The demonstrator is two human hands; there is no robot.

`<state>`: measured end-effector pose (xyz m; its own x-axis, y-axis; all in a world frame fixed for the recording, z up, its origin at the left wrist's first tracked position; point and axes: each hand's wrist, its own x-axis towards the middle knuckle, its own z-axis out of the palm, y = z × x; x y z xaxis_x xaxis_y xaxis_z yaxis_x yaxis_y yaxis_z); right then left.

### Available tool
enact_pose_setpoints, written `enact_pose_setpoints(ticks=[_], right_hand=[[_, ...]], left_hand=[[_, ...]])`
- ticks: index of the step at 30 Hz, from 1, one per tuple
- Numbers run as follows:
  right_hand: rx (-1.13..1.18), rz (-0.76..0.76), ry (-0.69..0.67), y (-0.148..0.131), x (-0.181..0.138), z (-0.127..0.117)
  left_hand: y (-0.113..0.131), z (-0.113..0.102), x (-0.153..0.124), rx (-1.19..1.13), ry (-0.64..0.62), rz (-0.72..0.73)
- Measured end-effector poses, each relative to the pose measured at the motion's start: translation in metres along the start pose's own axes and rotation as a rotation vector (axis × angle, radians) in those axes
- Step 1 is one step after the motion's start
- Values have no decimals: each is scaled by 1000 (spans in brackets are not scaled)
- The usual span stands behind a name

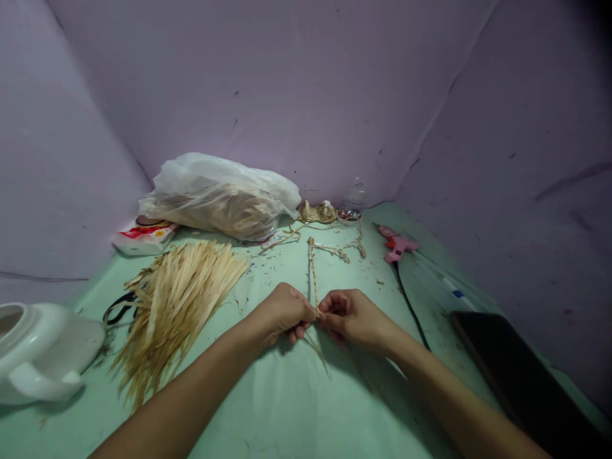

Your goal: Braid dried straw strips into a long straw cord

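Note:
My left hand and my right hand meet at the middle of the table, fingertips pinched on the near end of a thin braided straw cord. The cord runs straight away from me to a knotted far end. Loose strands trail below my fingers toward me. Beyond the cord's far end, more twisted straw pieces lie on the green tabletop. Left of my left hand spreads a thick bundle of flat, pale dry fibre strips. My fingers partly hide the end of the cord.
A white plastic bag of dry material leans by the back wall, beside a tissue pack. At right lie a pink glue gun with a black cable and a dark flat slab. A white container stands at left.

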<state>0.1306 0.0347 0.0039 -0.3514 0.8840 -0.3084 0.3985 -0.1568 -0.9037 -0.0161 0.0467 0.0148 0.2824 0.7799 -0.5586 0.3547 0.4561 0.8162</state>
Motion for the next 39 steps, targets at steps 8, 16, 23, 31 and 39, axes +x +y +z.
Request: enact_pose_setpoints(ticks=[8, 16, 23, 31, 39], right_hand=[[-666, -152, 240, -12, -13, 3], [-860, -45, 191, -22, -25, 15], [-970, -55, 90, -23, -30, 25], [6, 192, 159, -22, -16, -14], [229, 160, 48, -6, -1, 9]], left_hand=[[-12, 8, 8, 69, 89, 115], [-2, 12, -1, -66, 95, 6], [-3, 10, -3, -96, 61, -9], [0, 7, -4, -74, 27, 26], [-1, 5, -2, 28, 0, 75]])
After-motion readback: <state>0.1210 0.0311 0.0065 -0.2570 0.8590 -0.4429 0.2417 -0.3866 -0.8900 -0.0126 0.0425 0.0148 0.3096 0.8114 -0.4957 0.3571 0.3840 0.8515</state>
